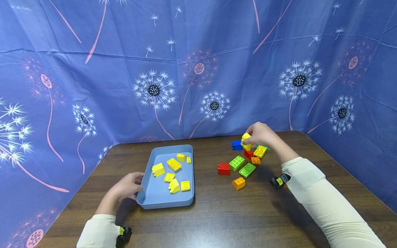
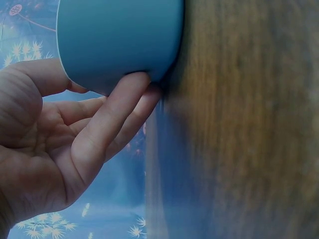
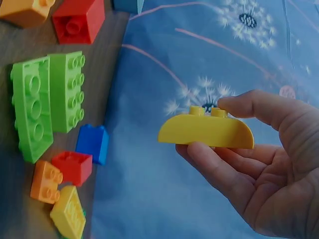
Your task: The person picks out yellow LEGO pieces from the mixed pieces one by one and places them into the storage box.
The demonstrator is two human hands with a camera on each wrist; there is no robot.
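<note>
My right hand (image 1: 262,133) pinches a yellow toy brick (image 3: 205,130) with curved ends and two studs, thumb on the stud side and fingers underneath, held above the loose bricks. At the left side of a blue-grey tray (image 1: 145,186), my left hand (image 1: 127,186) grips the wall, its fingers against the outside and the thumb at the rim. Several yellow bricks (image 1: 174,164) lie spread out inside the tray. Below the right hand are a blue brick (image 1: 237,145), a red brick (image 1: 248,154) and another yellow brick (image 1: 260,151).
Between the tray and my right arm lie a larger red brick (image 1: 224,168), two green bricks (image 1: 237,163), an orange sloped brick (image 1: 238,183) and a small orange brick (image 1: 255,161). A green piece (image 1: 266,148) is partly hidden. Blue patterned cloth (image 1: 186,86) hangs behind the wooden table (image 1: 223,213).
</note>
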